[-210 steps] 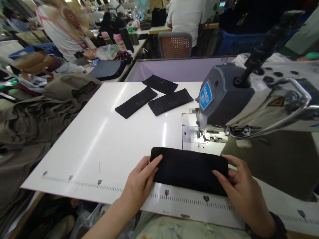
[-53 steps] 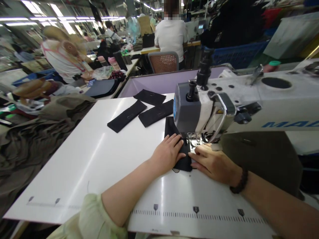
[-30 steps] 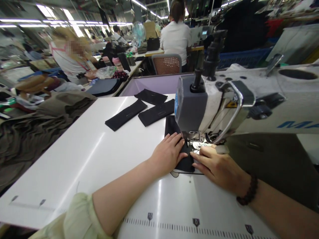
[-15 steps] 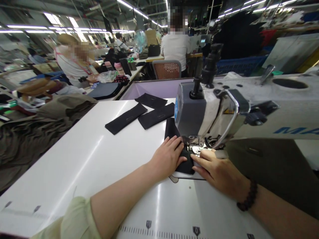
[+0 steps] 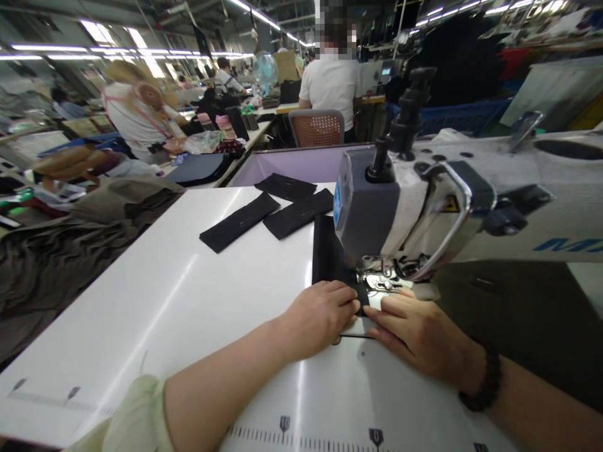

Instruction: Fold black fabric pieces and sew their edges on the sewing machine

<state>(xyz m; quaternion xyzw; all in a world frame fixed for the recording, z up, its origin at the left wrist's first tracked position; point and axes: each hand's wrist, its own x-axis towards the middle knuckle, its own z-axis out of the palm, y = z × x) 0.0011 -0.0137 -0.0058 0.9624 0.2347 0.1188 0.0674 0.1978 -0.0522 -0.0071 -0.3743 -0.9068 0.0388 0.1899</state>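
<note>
A strip of black fabric (image 5: 327,251) lies under the presser foot (image 5: 365,276) of a sewing machine (image 5: 367,207), its far end running back to the left of the machine head. My left hand (image 5: 325,314) is closed at the strip's near end, fingers bent and together, the thumb mostly hidden. Beside the metal needle plate (image 5: 386,286), my right hand (image 5: 419,326) has its index finger stretched out, the tip touching the strip's right edge. Its other fingers are partly bent and hold nothing visible.
Further back on the white table (image 5: 198,314) lie three black fabric pieces (image 5: 240,221). Brown cloth (image 5: 56,270) is heaped at the left. Dark olive cloth (image 5: 499,307) lies right of my right hand. Co-workers (image 5: 330,88) sit beyond the table.
The black strip has advanced away from me under the presser foot. My left hand has slid back toward its near end, its fingers going from flat to bent. My right hand has barely moved.
</note>
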